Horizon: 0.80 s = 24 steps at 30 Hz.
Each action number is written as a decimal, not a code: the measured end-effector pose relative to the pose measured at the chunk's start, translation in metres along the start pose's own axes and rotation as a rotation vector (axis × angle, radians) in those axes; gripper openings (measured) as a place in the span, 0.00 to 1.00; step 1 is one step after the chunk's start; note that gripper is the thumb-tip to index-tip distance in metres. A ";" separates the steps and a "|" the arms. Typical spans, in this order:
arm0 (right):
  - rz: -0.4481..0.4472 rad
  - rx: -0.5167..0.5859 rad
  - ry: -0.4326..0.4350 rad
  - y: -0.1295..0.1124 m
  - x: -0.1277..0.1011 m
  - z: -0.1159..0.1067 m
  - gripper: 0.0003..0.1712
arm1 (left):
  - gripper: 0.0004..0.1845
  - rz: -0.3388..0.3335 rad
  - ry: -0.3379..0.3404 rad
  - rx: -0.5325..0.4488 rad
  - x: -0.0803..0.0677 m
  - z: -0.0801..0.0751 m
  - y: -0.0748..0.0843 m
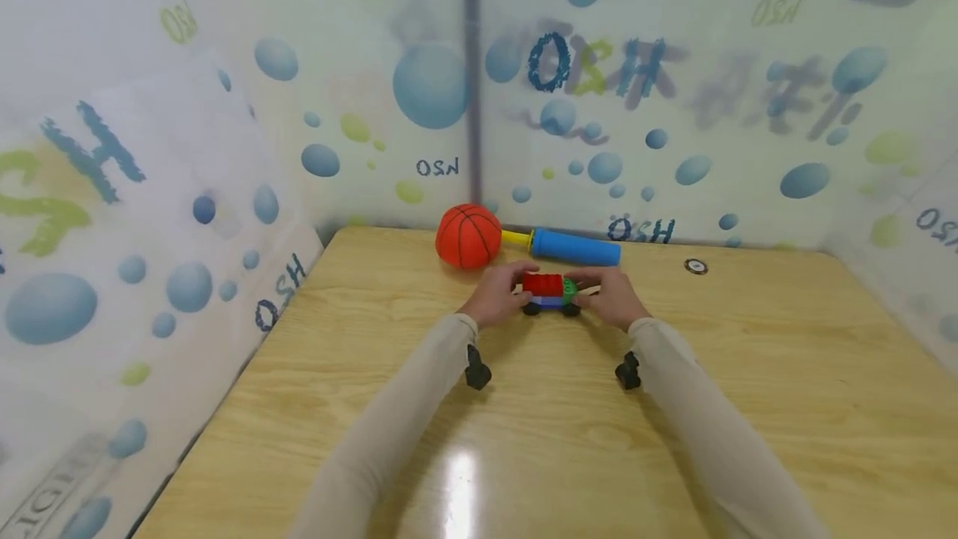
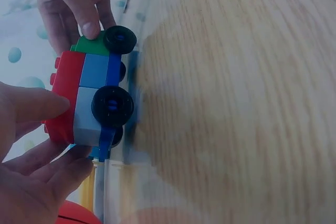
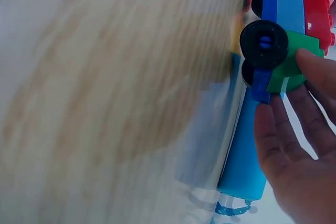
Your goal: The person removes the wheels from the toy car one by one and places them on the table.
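A toy block car [image 1: 550,293] with black wheels is held on the wooden table [image 1: 748,406] between both hands. Its red end is pinched by the left hand [image 1: 497,294] and its green end by the right hand [image 1: 612,296], fingers curled around it. Just beyond the hands, an orange mini basketball [image 1: 468,235] is seen beside a blue-handled pump [image 1: 572,247].

Little toy brick car [image 1: 550,292]: red block on top, green piece at the right end, light-blue and grey bricks on a blue base, black wheels. It sits upright, wheels down on the wooden surface [image 1: 524,422], mid-way across.
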State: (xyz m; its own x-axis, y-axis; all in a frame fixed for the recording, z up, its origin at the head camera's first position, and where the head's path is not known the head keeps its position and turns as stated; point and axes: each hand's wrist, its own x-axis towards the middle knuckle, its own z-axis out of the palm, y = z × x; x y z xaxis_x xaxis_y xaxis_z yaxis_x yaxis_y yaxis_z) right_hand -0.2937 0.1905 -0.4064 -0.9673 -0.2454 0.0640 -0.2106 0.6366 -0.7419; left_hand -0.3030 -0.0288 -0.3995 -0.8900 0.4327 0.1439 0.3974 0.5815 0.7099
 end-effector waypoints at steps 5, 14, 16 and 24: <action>-0.022 -0.002 -0.022 -0.003 0.001 0.000 0.23 | 0.24 -0.010 -0.019 0.028 -0.001 -0.002 0.001; -0.117 -0.006 -0.102 -0.019 0.000 -0.013 0.22 | 0.26 0.091 -0.106 0.045 -0.001 -0.010 0.005; -0.112 0.003 -0.135 -0.020 0.000 -0.015 0.21 | 0.27 0.134 -0.137 0.026 -0.002 -0.011 0.003; -0.035 0.142 -0.230 -0.027 0.004 -0.026 0.21 | 0.26 0.259 -0.205 -0.028 -0.001 -0.016 0.002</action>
State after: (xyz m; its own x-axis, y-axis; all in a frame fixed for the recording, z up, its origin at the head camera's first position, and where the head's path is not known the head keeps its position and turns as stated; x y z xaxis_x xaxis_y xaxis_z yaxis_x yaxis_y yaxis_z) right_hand -0.2960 0.1915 -0.3686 -0.8986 -0.4359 -0.0499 -0.2060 0.5195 -0.8293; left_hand -0.3046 -0.0392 -0.3876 -0.6954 0.6951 0.1824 0.5959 0.4158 0.6871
